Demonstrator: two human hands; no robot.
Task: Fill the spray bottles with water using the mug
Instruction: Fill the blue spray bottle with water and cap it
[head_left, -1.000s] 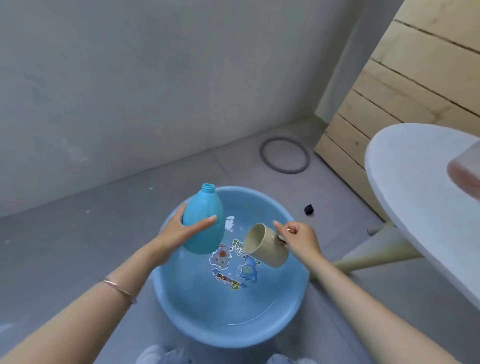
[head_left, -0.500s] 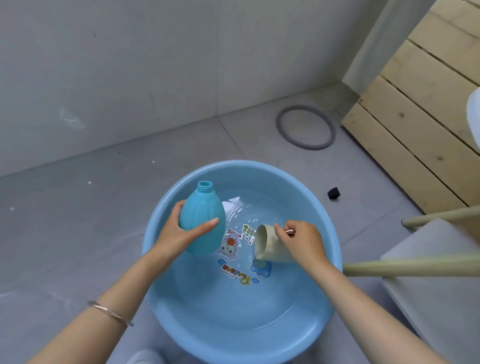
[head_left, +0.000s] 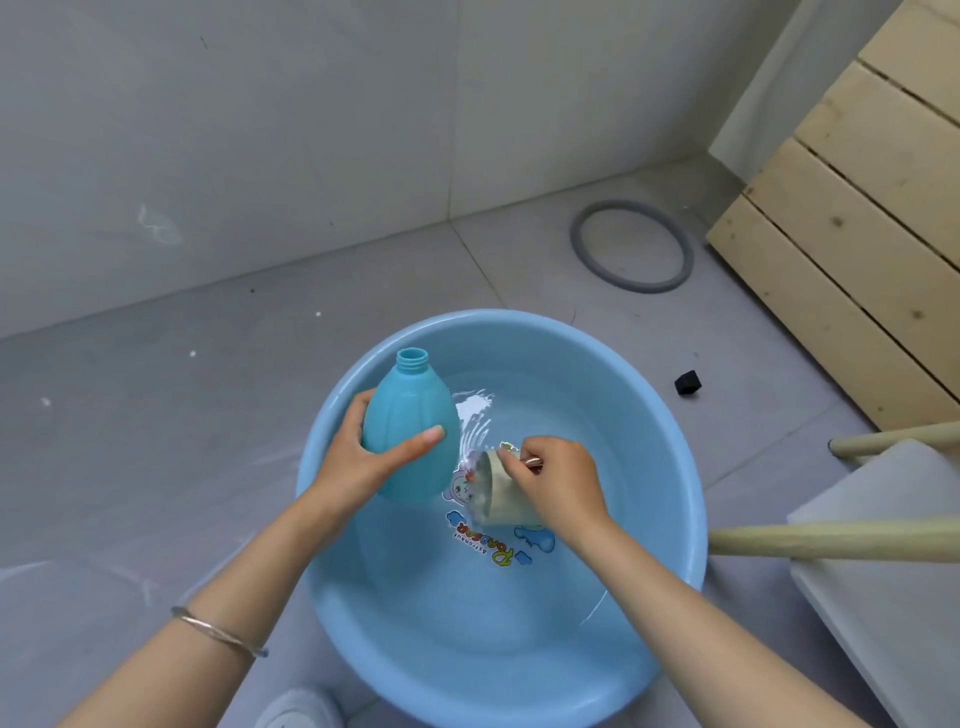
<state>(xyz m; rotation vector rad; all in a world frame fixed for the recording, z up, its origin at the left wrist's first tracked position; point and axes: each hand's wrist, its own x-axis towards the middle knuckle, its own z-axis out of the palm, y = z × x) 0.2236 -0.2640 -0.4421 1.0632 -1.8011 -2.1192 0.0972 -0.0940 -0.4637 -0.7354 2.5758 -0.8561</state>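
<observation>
In the middle of the frame the right hand (head_left: 557, 483) grips the mug (head_left: 497, 498) by its handle, tipped sideways in the basin's (head_left: 670, 447) water. To scoop well, it should probably sink the rim deeper, then lift level. Just left, the left hand (head_left: 358, 460) wraps the upright, uncapped bottle (head_left: 408, 415).

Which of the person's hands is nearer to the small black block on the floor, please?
Right. The right hand, gripping the mug inside the basin, is closer to the black block beyond its rim. The left hand, holding the blue bottle, is over the opposite edge.
</observation>
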